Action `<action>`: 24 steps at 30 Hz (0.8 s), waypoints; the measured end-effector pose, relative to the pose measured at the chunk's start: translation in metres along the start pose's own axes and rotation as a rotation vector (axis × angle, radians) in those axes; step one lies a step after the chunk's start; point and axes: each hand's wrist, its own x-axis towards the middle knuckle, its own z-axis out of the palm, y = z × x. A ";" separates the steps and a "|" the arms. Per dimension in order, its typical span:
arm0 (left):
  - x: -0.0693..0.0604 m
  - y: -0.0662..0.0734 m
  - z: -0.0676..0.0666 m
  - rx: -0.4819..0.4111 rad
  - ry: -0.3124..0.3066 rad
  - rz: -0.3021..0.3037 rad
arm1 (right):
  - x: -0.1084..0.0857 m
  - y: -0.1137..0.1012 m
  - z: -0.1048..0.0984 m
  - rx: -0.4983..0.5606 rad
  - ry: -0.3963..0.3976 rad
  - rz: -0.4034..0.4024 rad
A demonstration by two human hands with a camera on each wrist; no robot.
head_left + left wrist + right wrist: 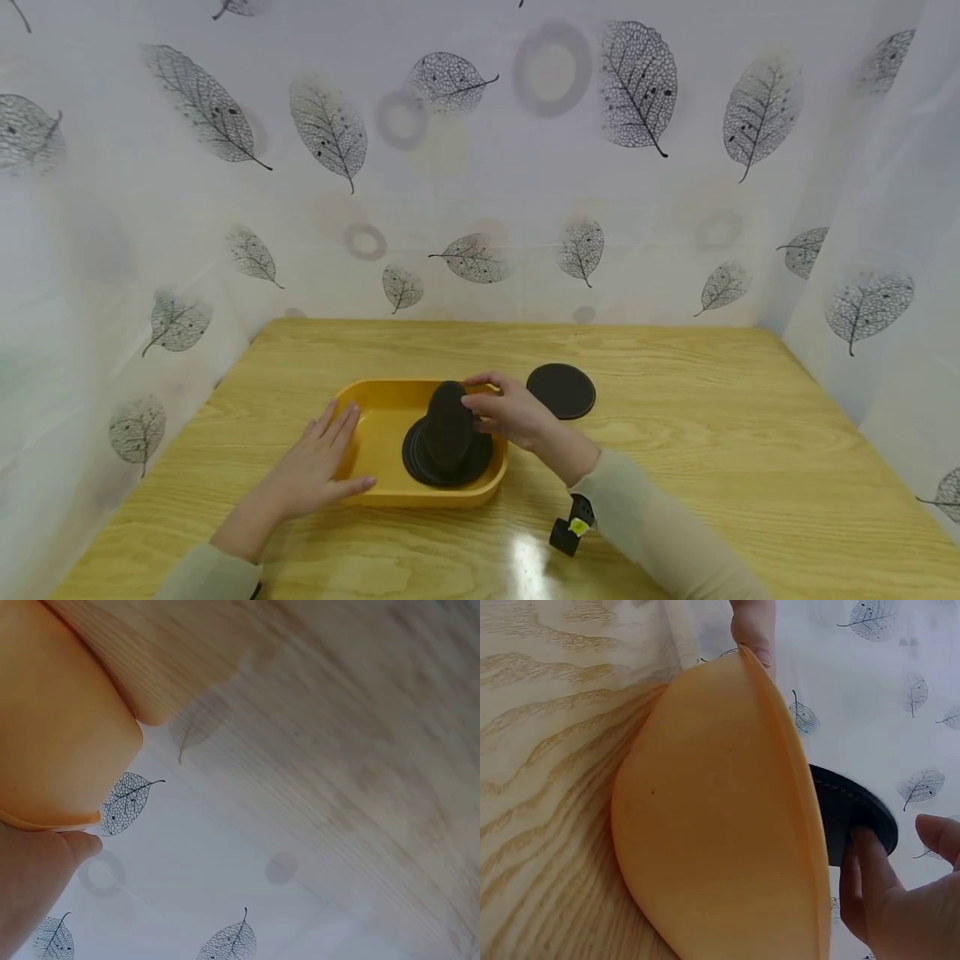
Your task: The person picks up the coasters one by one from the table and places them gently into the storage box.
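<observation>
In the head view, a yellow-orange tray (405,500) sits on the table. My left hand (311,467) rests on its left end, fingers spread over the side and thumb across the front rim. My right hand (510,411) holds a black round coaster (447,423) by its right edge, tilted up steeply inside the tray. Under it, more black round coasters (417,468) seem to lie flat in a stack; their number is hidden. In the right wrist view, fingertips (866,840) touch the coaster's face, where stitching shows along its edge (855,791).
Another black disc (561,390) lies flat on the wooden table (697,433), behind and right of the tray. A curtain with leaf prints (480,200) hangs behind the table and along both sides. A small black device (570,525) hangs at my right wrist.
</observation>
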 end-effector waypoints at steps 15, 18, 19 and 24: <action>0.001 -0.001 0.001 -0.003 0.008 0.012 | -0.009 -0.014 -0.020 -0.080 0.117 -0.063; 0.000 -0.001 0.001 -0.004 0.004 0.012 | -0.013 -0.017 -0.026 -0.105 0.125 -0.072; 0.000 -0.001 0.001 -0.005 0.002 0.011 | -0.014 -0.018 -0.028 -0.119 0.125 -0.076; 0.000 -0.001 0.000 -0.009 -0.001 0.011 | -0.019 -0.019 -0.042 -0.177 0.126 -0.079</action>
